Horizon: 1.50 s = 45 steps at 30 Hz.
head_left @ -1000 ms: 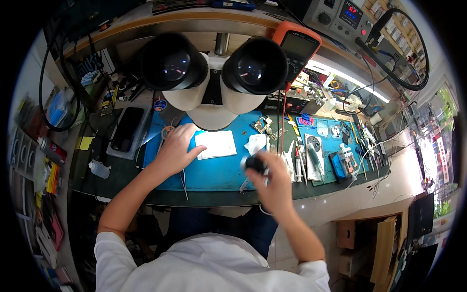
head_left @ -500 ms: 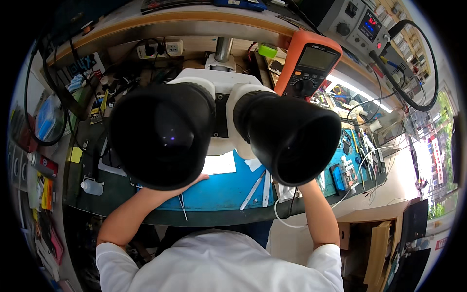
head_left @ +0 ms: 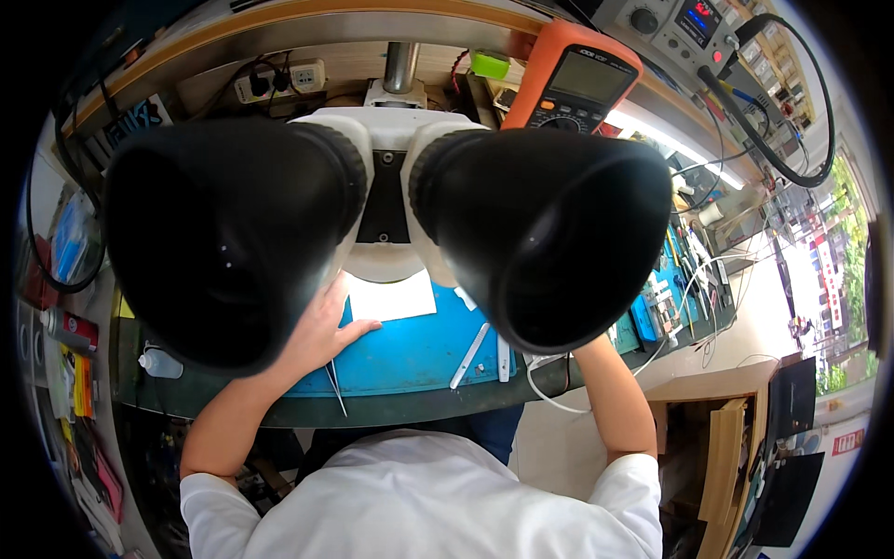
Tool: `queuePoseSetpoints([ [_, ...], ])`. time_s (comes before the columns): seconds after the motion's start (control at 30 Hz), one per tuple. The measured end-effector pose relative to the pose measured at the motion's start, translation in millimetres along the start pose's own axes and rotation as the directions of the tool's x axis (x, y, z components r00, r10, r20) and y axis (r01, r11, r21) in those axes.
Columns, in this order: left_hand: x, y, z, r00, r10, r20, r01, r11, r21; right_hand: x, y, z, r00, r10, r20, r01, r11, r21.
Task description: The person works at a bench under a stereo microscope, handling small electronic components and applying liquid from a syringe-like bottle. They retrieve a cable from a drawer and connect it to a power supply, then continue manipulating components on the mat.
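Note:
My left hand [head_left: 326,328] rests at the left edge of a white sheet [head_left: 396,298] on the blue mat [head_left: 400,359]. Its thumb is stretched out apart from the hand, near the sheet's lower left corner; a black eyepiece hides part of the hand, and the fingertips are out of sight. Just below the wrist lies a pair of metal tweezers [head_left: 336,388]. The right forearm reaches up behind the other eyepiece, which covers my right hand completely. A white microscope [head_left: 386,261] with two large black eyepieces [head_left: 214,252] stands over the sheet.
A slim white-handled tool [head_left: 469,356] lies on the mat. An orange multimeter [head_left: 582,79] leans at the back, by the shelf [head_left: 372,19]. A small translucent bottle [head_left: 161,363] stands at left. A white cable [head_left: 549,401] loops over the right front edge.
The view has shifted, and the eyepieces look larger and farther left. More of my left hand and the white sheet shows. The hand has barely moved against the mat.

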State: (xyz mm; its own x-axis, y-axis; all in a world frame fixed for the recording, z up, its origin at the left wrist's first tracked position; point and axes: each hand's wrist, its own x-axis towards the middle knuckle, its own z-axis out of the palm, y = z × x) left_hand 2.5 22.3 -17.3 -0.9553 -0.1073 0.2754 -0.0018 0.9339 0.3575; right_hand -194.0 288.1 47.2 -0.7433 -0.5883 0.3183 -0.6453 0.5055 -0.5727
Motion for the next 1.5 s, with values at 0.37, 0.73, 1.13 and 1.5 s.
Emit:
queuePoseSetpoints([
  [0.37,10.5,24.4,-31.0,0.999,-0.031,0.014,0.031,1.0,-0.002,-46.7,-4.7,-37.1,0.99,-0.127,0.055,0.138,0.944,-0.3],
  [0.73,9.8,14.5,-41.0,0.982,-0.19,0.023,0.191,0.977,-0.092,-73.9,59.4,-90.3,0.949,0.292,-0.121,-0.314,0.915,-0.253],
  [1.13,-65.5,18.4,-53.1,0.988,0.104,0.113,-0.117,0.985,0.123,-94.2,54.2,-83.7,0.944,0.267,-0.195,-0.3,0.94,-0.163],
  [1.5,-56.0,4.7,-54.0,0.917,0.386,0.097,-0.398,0.897,0.193,-89.5,49.0,-78.2,0.967,0.239,-0.092,-0.254,0.946,-0.201],
])
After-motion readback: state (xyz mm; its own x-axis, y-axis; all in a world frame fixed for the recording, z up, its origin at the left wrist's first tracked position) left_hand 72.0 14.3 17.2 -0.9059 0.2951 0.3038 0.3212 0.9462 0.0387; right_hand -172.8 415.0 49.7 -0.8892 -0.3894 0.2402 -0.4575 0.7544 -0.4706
